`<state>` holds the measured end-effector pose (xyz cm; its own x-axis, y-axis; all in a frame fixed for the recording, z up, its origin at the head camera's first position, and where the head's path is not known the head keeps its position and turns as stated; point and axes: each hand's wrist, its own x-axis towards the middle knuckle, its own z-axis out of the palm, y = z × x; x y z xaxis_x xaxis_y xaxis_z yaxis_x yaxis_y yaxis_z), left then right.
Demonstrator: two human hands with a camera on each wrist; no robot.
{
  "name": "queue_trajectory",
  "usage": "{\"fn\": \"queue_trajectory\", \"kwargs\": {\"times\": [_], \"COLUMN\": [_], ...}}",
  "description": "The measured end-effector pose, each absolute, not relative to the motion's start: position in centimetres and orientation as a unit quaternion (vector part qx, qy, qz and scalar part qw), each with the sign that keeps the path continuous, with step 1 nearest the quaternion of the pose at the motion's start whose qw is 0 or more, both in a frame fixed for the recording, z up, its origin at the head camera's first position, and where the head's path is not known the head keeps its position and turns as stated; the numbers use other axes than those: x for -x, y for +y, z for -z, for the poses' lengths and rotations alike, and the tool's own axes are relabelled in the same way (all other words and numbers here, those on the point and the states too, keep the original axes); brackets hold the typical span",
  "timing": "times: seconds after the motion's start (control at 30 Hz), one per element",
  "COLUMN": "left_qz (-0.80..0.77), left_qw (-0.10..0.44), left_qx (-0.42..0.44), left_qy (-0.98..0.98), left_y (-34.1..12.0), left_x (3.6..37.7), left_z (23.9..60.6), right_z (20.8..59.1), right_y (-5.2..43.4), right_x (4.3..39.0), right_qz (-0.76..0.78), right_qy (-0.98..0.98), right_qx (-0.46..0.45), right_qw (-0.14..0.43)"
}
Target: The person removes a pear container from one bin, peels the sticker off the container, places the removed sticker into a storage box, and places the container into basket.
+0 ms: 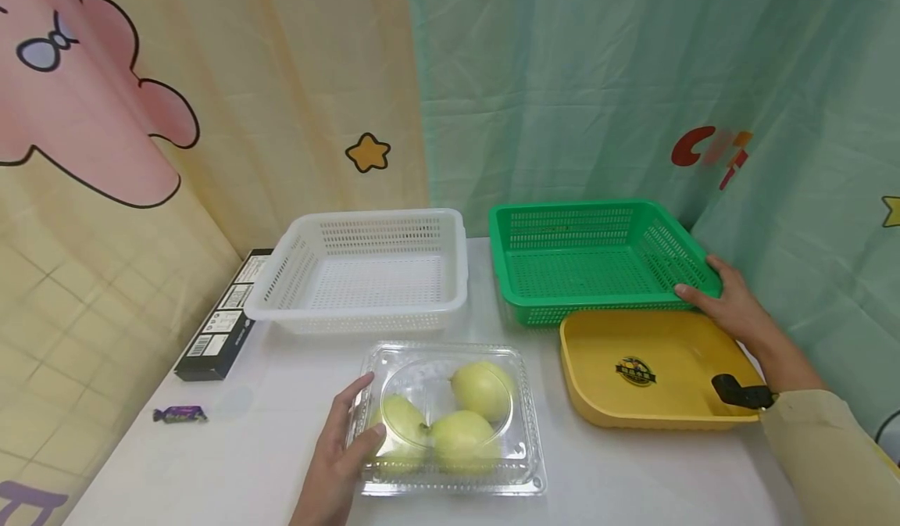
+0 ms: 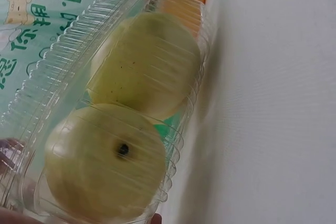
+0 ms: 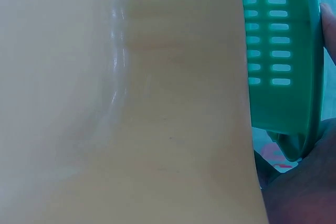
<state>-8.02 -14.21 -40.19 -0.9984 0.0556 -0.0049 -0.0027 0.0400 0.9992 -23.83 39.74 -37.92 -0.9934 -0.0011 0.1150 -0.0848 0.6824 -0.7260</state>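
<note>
A clear plastic clamshell box [image 1: 523, 432] with three pale yellow-green pears [image 1: 464, 436] inside lies near the front of the table. My left hand [image 1: 336, 448] holds the box by its left side, thumb over the lid's edge and index finger along the side. Close up in the left wrist view, two pears [image 2: 105, 163] show through the ribbed wall. At the back right, my right hand [image 1: 738, 311] grips the near right corner of a green slotted basket [image 1: 573, 272], thumb at the rim and other fingers outside. The right wrist view shows part of that basket [image 3: 283, 103].
A white slotted basket [image 1: 376, 280] stands at the back left, beside a black box [image 1: 218, 323] with white labels. In front of the green basket sits a yellow tray [image 1: 598, 385], under my right forearm. A purple-wrapped candy [image 1: 180, 414] lies at the left. Curtains hang behind.
</note>
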Motion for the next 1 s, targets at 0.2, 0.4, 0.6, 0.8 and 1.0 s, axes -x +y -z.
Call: {"fn": "queue_trajectory", "kwargs": {"times": [0.2,0.4,0.6,0.8,1.0], "left_qz": [-0.706,-0.713,-0.717,-0.722,-0.735], "left_qw": [0.028,0.040,0.040,0.034,0.022], "left_qx": [-0.008,-0.003,-0.003,-0.023,-0.039], "left_qy": [0.707,0.700,0.696,0.690,0.677], "left_y": [-14.1,-14.1,-14.1,-14.1,-13.9], "left_x": [8.1,8.3,8.7,9.4,10.3], "left_z": [39.9,39.2,38.0,36.6,35.3], "right_z": [37.9,37.9,37.9,37.8,37.7], "right_y": [39.8,39.8,39.8,39.8,39.6], "right_x": [23.8,23.7,23.7,23.7,23.6], "right_qz": [-0.399,-0.398,-0.395,-0.392,-0.393], "right_qy": [-0.915,-0.916,-0.917,-0.918,-0.918], "right_qx": [-0.023,-0.018,-0.017,-0.021,-0.017], "right_qw": [0.050,0.045,0.048,0.052,0.046]}}
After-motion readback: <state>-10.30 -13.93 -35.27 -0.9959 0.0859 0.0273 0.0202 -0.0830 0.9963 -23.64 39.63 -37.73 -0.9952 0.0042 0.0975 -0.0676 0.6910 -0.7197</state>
